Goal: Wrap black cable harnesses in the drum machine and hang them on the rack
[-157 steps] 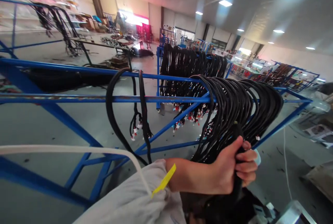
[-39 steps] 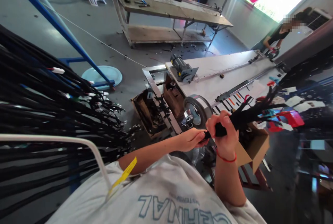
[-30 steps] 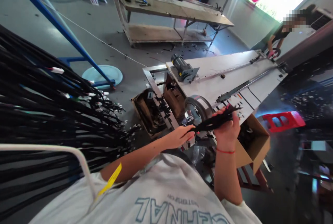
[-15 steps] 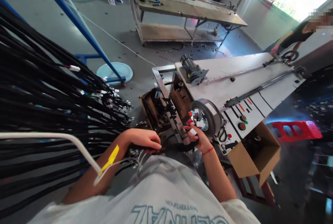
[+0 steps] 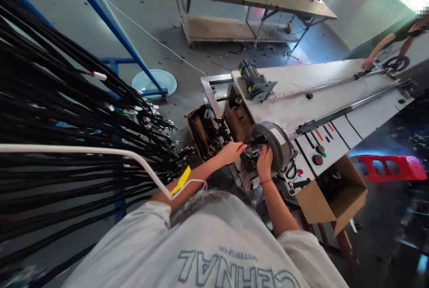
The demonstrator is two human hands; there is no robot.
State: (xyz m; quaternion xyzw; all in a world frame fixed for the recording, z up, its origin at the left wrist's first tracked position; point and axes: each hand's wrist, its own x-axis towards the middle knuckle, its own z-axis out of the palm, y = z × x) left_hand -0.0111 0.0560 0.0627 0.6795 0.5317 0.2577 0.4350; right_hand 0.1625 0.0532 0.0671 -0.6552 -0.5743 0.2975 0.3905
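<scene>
A grey ring-shaped drum with a white label stands at the near end of the white machine table. A black-wrapped wire harness runs into the drum's opening. My left hand pinches it just outside the ring, to the left. Below the harness, my right hand reaches into the mouth of the drum, fingers curled closed on the harness; the drum's shade partly hides the fingertips. The harness's connectors are out of sight. A red band circles my right wrist.
Many black harnesses hang from a blue frame at left. A white tube with a yellow tag crosses over my left arm. The machine table carries a motor. A carton and red stool stand right; another person works beyond.
My left hand has moved right and forward from near my body to the drum. My right hand has advanced into its opening, and the coloured connectors it held have gone from view.
</scene>
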